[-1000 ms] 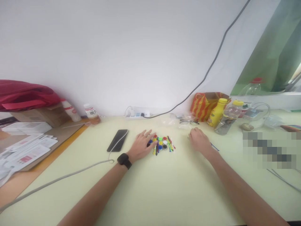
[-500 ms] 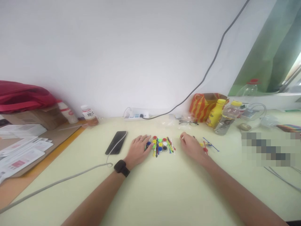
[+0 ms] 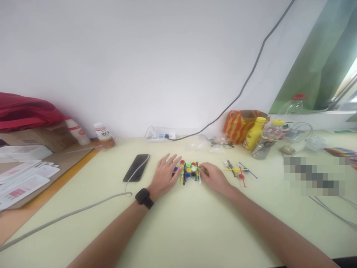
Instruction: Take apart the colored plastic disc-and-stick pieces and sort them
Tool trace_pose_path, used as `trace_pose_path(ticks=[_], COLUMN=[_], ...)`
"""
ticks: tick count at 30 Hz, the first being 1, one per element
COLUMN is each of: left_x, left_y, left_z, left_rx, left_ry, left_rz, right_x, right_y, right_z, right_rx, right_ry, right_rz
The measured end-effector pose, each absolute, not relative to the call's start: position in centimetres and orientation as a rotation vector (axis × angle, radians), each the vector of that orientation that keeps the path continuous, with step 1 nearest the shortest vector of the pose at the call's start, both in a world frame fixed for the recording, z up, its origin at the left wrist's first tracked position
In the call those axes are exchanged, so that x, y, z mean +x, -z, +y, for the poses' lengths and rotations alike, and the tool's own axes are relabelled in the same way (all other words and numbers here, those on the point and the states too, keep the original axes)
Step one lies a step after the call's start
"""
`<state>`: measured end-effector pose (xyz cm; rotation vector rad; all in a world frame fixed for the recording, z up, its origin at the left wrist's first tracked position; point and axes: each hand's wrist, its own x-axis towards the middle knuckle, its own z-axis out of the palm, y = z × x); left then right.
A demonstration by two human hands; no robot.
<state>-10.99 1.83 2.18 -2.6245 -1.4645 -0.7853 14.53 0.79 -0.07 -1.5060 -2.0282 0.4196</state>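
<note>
A small cluster of coloured round pots and thin plastic sticks (image 3: 190, 171) lies mid-desk on the pale yellow desk (image 3: 178, 223). My left hand (image 3: 165, 175), with a black watch on the wrist, rests flat with fingers spread against the cluster's left side. My right hand (image 3: 213, 177) touches the cluster's right edge, fingers curled in a pinch at the sticks; what they grip is too small to make out. A few loose coloured sticks (image 3: 239, 172) lie to the right of that hand.
A black phone (image 3: 136, 167) with a grey cable lies left of my left hand. A power strip (image 3: 160, 136), glasses, an orange-striped bag (image 3: 240, 125) and bottles (image 3: 256, 138) line the wall. Papers and boxes (image 3: 25, 175) are stacked at the left.
My right hand has moved left from the loose sticks to the right edge of the coloured cluster. My left hand has stayed against the cluster.
</note>
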Motion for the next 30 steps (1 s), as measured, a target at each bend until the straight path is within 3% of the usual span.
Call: trace_pose_path(ticks=[9,16,19,30], left_x=[-6.8,-1.7,-0.3,0.2], left_y=[-3.0,-5.1,-5.7,-2.4], left_z=[-0.8,3.0,4.7,4.5], left_rx=[-2.759,-2.949,-2.920,-2.833], left_ry=[0.846,0.410,0.440,0.342], left_rz=[-1.285,-1.264,-1.349,-1.243], right_x=[16.6,17.4,18.0,20.5], right_y=[-1.6,-1.6,-1.6,-1.6], right_z=[1.1,1.5,1.8,2.6], right_rx=[-1.626,-1.603,-1.631,-1.879], right_ry=[-0.371,-0.394,-0.418,-0.133], right_rz=[-1.967,-2.005,-1.982,-1.839])
